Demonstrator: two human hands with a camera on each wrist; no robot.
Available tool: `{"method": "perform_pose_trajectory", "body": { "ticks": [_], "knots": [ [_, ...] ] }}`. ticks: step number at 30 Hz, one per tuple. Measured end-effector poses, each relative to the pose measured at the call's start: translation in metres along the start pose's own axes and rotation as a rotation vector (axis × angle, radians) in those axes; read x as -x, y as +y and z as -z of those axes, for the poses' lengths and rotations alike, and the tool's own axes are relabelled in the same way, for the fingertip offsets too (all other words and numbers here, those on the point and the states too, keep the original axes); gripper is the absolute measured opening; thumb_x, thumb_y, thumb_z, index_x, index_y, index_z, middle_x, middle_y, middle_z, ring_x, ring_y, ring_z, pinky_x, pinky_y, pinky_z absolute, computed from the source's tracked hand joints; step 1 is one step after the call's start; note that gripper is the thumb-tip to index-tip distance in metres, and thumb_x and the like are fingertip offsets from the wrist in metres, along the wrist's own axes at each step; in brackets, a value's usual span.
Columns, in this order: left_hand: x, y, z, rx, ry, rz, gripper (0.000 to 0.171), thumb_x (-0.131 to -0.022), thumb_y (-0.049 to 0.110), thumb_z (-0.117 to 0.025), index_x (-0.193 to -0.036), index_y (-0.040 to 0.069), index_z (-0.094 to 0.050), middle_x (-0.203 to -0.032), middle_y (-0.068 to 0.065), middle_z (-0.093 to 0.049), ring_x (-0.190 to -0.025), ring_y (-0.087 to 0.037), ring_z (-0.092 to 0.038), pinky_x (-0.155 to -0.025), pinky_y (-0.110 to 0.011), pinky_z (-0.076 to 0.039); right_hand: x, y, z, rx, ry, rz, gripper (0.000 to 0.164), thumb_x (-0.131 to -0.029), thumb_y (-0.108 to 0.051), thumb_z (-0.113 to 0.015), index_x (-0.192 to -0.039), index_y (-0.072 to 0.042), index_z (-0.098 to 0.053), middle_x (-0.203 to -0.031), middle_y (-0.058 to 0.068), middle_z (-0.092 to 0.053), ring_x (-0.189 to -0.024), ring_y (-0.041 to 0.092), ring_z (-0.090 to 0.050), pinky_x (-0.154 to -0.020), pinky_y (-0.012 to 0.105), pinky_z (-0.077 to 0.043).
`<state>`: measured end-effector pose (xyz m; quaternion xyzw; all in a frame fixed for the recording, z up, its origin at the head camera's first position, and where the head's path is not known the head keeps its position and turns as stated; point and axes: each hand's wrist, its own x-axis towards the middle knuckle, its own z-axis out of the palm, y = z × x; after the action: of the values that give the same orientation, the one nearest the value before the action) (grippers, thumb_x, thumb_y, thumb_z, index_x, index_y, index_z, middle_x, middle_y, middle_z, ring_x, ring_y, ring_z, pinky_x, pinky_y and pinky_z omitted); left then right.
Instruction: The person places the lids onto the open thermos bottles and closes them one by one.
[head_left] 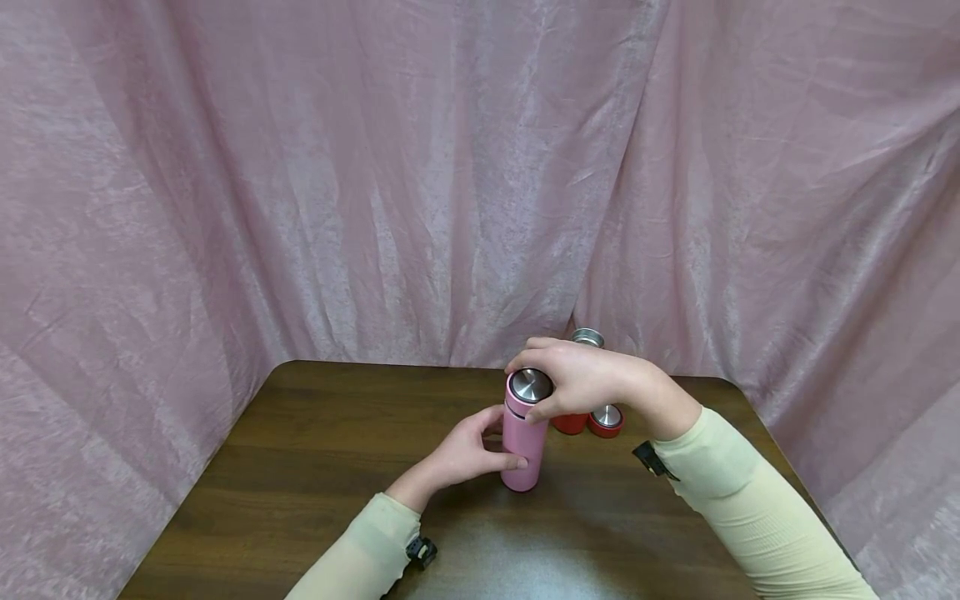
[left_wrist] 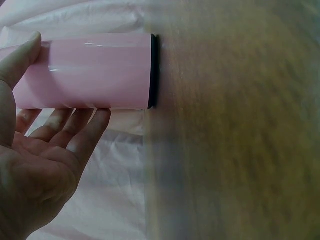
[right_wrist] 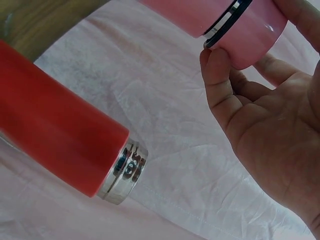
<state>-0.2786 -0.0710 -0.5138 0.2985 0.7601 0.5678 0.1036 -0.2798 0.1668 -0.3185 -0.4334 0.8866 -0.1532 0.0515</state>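
Gripping the pink bottle just below and right of centre frame were both hands at once! The left hand had its thumb across the front of the lower body and its fingers round the far side, clamped on, with the bottle right inside its curve. Up top, the right hand pinched the pink lid between thumb and fingers, coming over from the right, the brushed steel disc facing up. And look at the seam: in the upper right of the right-wrist view, a dark ring and a strip of steel showed between lid and body. The bottle stood upright; over in the left-wrist view it ran across the upper left, ending in a black base ring by the wooden table. As for markings, the visible pink wall was plain and glossy, and the red bottle, left in the right-wrist view, showed plain red up to its bare steel neck. Just right of that bottle in the head view sat a red lid, steel top upward, with the pink curtain filling the upper frame.
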Motion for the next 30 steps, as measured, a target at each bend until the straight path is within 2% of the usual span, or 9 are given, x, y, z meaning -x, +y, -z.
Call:
{"method": "perform_pose_trajectory", "body": {
  "ticks": [9,17,30],
  "knots": [
    [-0.001,-0.002,0.0,0.0,0.003,-0.005,0.068,-0.088,0.026,-0.097,-0.148,0.019,-0.065,-0.136,0.007,-0.073,-0.123,-0.015,-0.072,-0.102,-0.034,-0.062,0.0,0.002,-0.003,-0.001,0.006,-0.004,0.057,-0.091,-0.03,-0.092,-0.141,-0.011,-0.072,-0.122,-0.004,-0.065,-0.11,0.012,-0.067,-0.099,0.034,-0.059],
    [-0.001,-0.001,0.0,-0.003,0.008,-0.011,0.069,-0.088,0.025,-0.097,-0.149,0.017,-0.064,-0.137,0.004,-0.073,-0.124,-0.016,-0.072,-0.104,-0.041,-0.062,0.004,0.003,-0.006,-0.033,0.019,0.0,0.061,-0.093,-0.035,-0.092,-0.144,-0.013,-0.07,-0.123,-0.005,-0.063,-0.115,0.013,-0.064,-0.101,0.038,-0.058],
    [-0.001,-0.001,-0.001,-0.007,0.008,-0.004,0.068,-0.087,0.025,-0.098,-0.146,0.017,-0.065,-0.135,0.005,-0.074,-0.122,-0.015,-0.073,-0.103,-0.037,-0.062,0.012,0.013,-0.017,-0.13,0.116,0.079,0.071,-0.091,-0.039,-0.094,-0.151,-0.013,-0.065,-0.137,-0.002,-0.065,-0.129,0.018,-0.058,-0.108,0.042,-0.055]
  ]
}}
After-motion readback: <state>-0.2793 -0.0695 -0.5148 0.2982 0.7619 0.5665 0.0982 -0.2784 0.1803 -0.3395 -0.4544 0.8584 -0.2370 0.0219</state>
